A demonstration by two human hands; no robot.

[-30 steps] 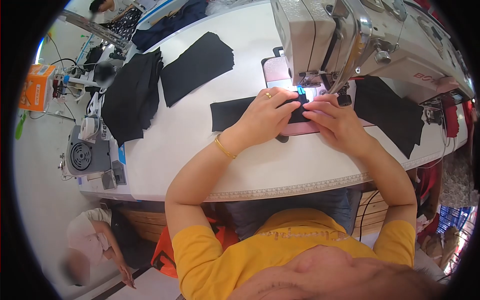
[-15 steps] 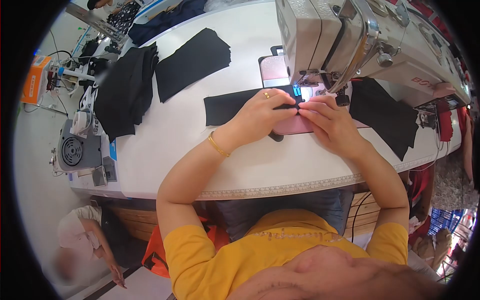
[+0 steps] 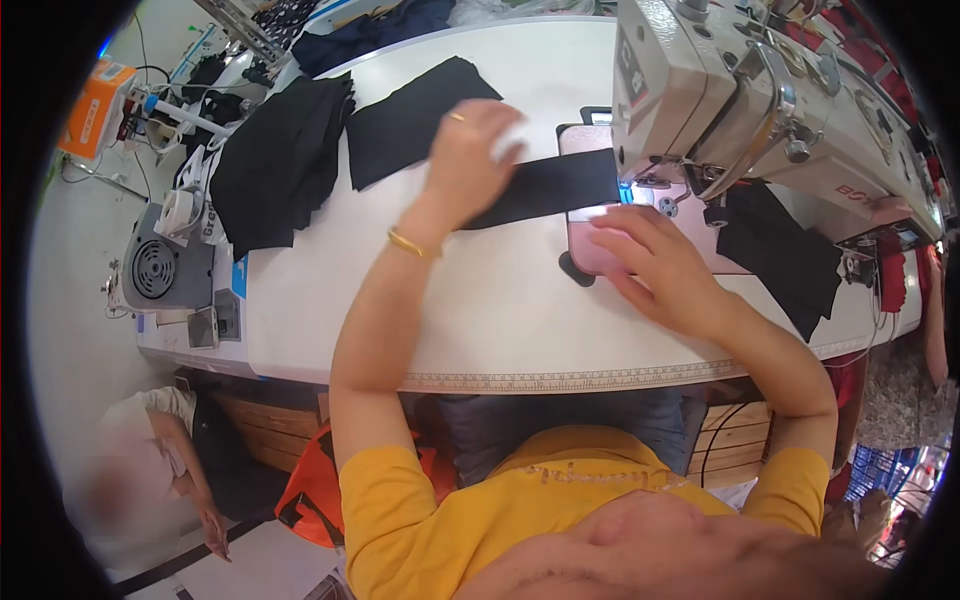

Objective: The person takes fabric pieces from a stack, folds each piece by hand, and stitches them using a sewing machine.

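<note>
A folded black fabric strip (image 3: 565, 185) lies across the bed of a white sewing machine (image 3: 690, 90), its right end at the lit needle area. My left hand (image 3: 468, 165) is raised over the strip's left part, beside a flat black fabric piece (image 3: 405, 125). Its fingers are somewhat blurred, with thumb and fingers apart and nothing seen between them. My right hand (image 3: 665, 265), fingers stretched and spread, hovers over or rests on the pink machine plate (image 3: 590, 250), just in front of the needle; I cannot tell if it touches. It holds nothing.
At left lies a stack of black fabric pieces (image 3: 280, 165). More black fabric (image 3: 785, 255) lies right of the needle. A measuring tape (image 3: 560, 380) runs along the table's front edge. A grey device (image 3: 160, 270) and an orange box (image 3: 97, 108) stand far left; another person (image 3: 150, 450) is at lower left.
My left hand has left the needle area and moved left and up. My right hand has come off the strip, fingers spreading, slightly down. The view has shifted a little.
</note>
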